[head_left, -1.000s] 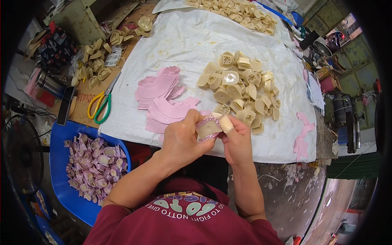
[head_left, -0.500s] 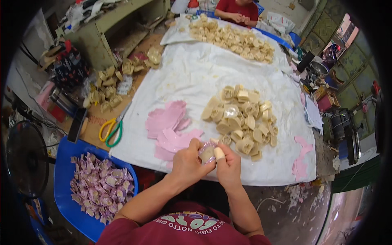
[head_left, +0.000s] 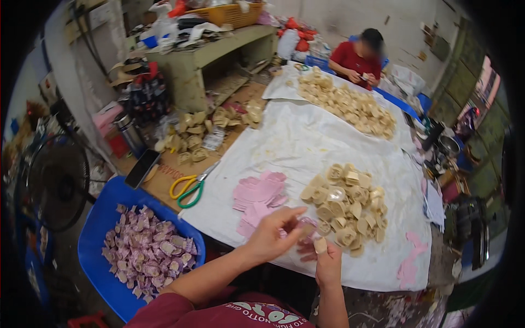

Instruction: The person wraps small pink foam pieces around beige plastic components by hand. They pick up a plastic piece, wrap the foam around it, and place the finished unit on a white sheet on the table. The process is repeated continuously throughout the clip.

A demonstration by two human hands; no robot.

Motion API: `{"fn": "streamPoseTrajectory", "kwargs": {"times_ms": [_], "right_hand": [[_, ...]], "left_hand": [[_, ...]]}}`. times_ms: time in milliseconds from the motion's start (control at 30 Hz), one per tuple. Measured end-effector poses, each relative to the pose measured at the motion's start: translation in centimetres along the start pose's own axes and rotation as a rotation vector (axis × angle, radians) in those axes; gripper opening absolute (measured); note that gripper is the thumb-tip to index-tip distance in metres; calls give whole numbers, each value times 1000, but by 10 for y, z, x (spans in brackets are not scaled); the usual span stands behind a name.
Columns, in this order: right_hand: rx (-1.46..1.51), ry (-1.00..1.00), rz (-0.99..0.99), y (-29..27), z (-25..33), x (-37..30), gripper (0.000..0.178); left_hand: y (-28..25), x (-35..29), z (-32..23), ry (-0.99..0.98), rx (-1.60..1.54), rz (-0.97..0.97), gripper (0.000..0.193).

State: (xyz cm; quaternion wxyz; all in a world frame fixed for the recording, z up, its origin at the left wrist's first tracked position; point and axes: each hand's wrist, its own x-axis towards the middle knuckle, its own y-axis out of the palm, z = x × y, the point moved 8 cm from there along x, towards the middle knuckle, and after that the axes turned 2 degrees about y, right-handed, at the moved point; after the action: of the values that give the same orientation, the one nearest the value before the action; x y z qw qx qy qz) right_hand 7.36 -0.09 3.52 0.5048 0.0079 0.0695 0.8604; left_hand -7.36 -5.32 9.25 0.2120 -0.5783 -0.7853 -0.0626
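Wrapped piece (head_left: pixel 307 225) in hands; tan pile (head_left: pixel 344 210), pink wrappers (head_left: pixel 258 192) beside.

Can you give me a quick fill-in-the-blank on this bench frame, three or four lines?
1. The scissors have yellow and ____ handles.
2. The purple wrapped pieces lie in a ____ bin.
3. The pink sheets lie to the ____ of the tan pile.
4. The left hand and right hand meet over the ____ cloth.

Missing words: green; blue; left; white
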Motion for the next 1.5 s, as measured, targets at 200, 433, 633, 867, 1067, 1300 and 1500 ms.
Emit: {"fn": "streamPoseTrajectory", "kwargs": {"times_ms": [200,433,633,867,1067,1300,1500], "right_hand": [[47,-86,-14,14,18,-17,36],[210,-188,-167,29,14,-22,32],[259,-62,-128,34,6,-16,30],[297,10,-37,46,-2,-12,33],[-79,-71,53,56,4,-13,36],[-152,-171,47,62,9,-14,35],[-403,-333,185,67,20,-17,29]], "left_hand": [[17,-9,-8,-112,-270,193,31],[15,-15,-26,-29,165,88,26],[20,-27,-10,10,-70,-41,32],[20,-34,15,-245,-375,-27,32],[19,-24,39,-394,-899,25,30],[9,-24,25,-319,-872,11,45],[0,-39,39,-404,-698,-229,55]]}}
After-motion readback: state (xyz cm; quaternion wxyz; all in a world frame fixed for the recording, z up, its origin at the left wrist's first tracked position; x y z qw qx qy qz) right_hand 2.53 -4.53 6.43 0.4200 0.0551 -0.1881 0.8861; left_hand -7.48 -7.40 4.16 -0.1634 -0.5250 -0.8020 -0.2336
